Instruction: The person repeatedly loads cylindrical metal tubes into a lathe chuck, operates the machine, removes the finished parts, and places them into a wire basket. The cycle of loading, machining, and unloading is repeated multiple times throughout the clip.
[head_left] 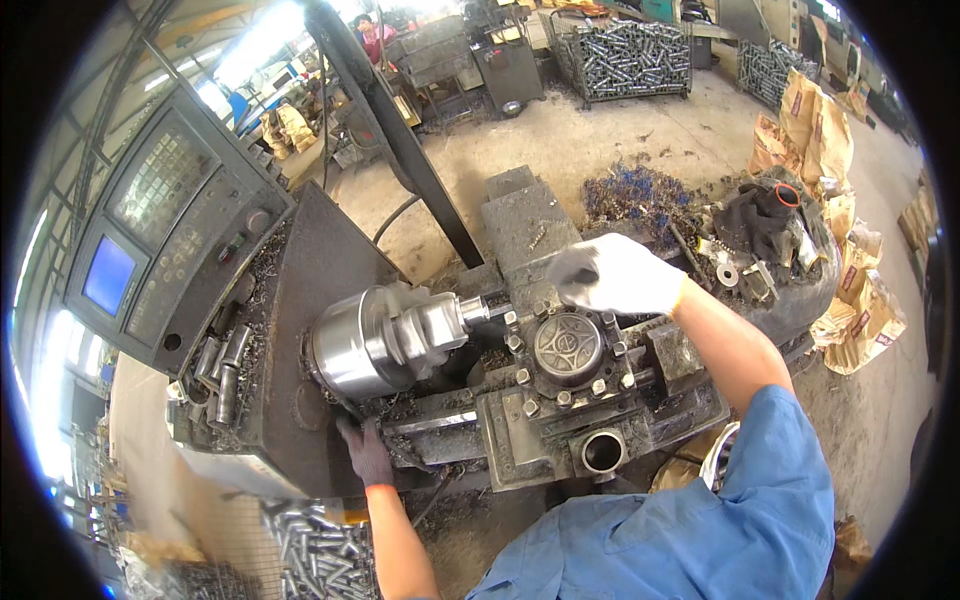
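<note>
The lathe's grimy right end carries a metal ring and a dark crumpled cloth; on its left ledge, metal cylinders lie beside shavings. The concrete floor bears a wire bin — heaped with metal parts — and brown paper sacks.

Right glove: matt cloth over my hand, darkly smudged at the fingers
Left glove: matt cloth on me too
My shirt: soft matt cloth, creased
Chuck: bare metal, smooth, glossy
Round cap: metal, dull sheen, raised relief
Rail: bright metal, smooth
Panel: matt; I cannot tell metal from plastic
Bags: crumpled paper
Swarf: rough metal curls
</note>
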